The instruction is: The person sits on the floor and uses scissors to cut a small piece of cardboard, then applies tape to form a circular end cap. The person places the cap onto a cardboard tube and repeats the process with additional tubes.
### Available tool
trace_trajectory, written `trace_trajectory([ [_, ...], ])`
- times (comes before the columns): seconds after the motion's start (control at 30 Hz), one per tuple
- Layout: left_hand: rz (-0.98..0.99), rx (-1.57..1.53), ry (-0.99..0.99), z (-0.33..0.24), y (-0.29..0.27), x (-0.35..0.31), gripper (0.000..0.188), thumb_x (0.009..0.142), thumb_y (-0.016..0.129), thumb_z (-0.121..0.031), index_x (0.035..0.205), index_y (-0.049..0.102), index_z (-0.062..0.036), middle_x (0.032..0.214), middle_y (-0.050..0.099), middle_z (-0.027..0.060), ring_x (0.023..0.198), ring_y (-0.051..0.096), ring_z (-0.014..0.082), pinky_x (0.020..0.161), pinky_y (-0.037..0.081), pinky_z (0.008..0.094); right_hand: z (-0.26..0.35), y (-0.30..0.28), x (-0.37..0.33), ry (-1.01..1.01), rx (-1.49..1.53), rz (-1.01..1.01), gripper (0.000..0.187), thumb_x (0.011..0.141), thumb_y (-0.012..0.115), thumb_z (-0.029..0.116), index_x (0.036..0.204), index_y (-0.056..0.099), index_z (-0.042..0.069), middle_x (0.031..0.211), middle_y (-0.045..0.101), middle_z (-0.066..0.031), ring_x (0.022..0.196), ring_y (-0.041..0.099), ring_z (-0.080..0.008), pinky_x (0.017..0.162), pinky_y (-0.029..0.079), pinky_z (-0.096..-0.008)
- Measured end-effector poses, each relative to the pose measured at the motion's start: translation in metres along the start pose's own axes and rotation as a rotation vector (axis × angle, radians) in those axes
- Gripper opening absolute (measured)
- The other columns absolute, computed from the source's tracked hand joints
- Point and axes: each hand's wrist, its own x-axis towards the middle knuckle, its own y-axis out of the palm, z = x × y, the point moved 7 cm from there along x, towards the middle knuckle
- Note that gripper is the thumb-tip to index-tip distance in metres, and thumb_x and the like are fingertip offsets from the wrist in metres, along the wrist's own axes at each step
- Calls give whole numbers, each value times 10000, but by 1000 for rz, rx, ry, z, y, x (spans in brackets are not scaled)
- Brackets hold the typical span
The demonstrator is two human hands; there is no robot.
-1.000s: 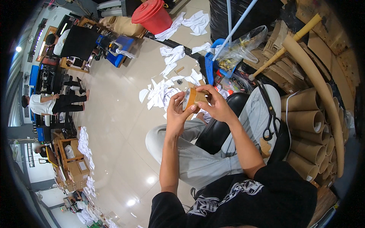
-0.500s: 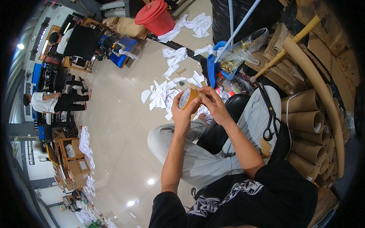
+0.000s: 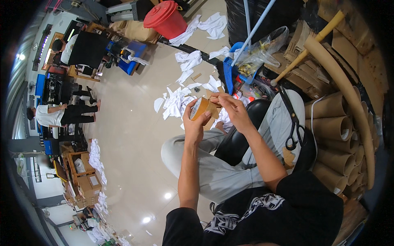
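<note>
Head view: shows left hand (image 3: 193,123) curled round tape roll (image 3: 200,110), holding it up beyond lap (image 3: 221,180) with thumb against the brown band. Shows right hand (image 3: 234,110) just beside, fingers partly bent, tips near the roll's far edge; cannot tell whether pinching anything. Hanging at the roll's right side, tan flap (image 3: 214,111). Farther off, red bucket (image 3: 164,22), lidded, contents hidden; clear bag (image 3: 266,49) with yellowish stuff inside, near blue dustpan (image 3: 228,76); black bag (image 3: 279,24), contents hidden.
</note>
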Motion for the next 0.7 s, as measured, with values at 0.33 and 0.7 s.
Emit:
trace_trajectory([
  [0.33, 184, -159, -93, 17, -5, 2, 692, 716, 724, -143, 1351, 515, 32, 1184, 632, 149, 1107, 645, 254, 963, 535, 351, 9, 13, -6, -157, -221, 9, 161, 927, 759, 107, 1028, 747, -18, 1037, 725, -72, 956, 679, -117, 876, 546, -281],
  [0.7, 173, -45, -21, 18, -12, 3, 828, 682, 766, -343, 1394, 527, 9, 1284, 614, 145, 1196, 608, 301, 1003, 507, 425, 10, 14, -11, -146, -178, -94, 202, 944, 743, 142, 1033, 744, -39, 970, 749, -91, 906, 682, -109, 814, 541, -268],
])
